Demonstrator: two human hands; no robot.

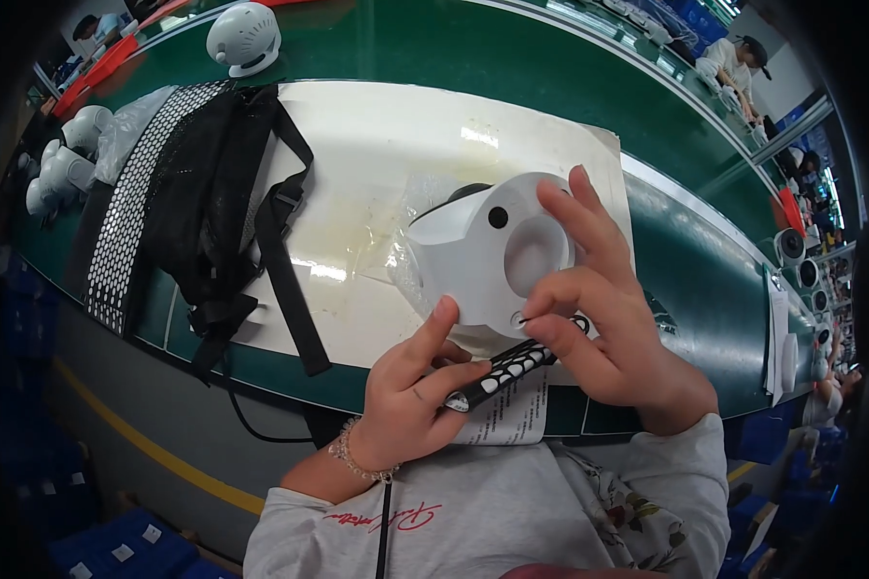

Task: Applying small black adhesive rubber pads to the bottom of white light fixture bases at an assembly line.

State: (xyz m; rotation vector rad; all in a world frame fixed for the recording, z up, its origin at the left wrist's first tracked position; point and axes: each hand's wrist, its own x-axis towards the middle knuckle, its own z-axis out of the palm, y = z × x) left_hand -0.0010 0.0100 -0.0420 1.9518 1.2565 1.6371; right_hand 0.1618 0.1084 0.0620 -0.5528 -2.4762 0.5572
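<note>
A white rounded plastic housing [454, 253] lies tilted on clear plastic film in front of me. It has a large oval opening and a round black pad [498, 217] on its face. My left hand [401, 400] is curled round a narrow black strip with white round holes [512, 371], its index fingertip touching the housing's lower edge. My right hand [603, 299] pinches thumb and index finger together at a small round recess [518, 317] in the housing. Something small and dark shows at those fingertips, too small to name. The right hand's other fingers are raised beside the opening.
A pale board [367, 125] covers the green tabletop. At left lie a black mesh bag [203, 193] with straps and a black perforated sheet [130, 203]. A white device [244, 39] stands at the back. Printed paper [507, 415] lies near my body. People work farther off.
</note>
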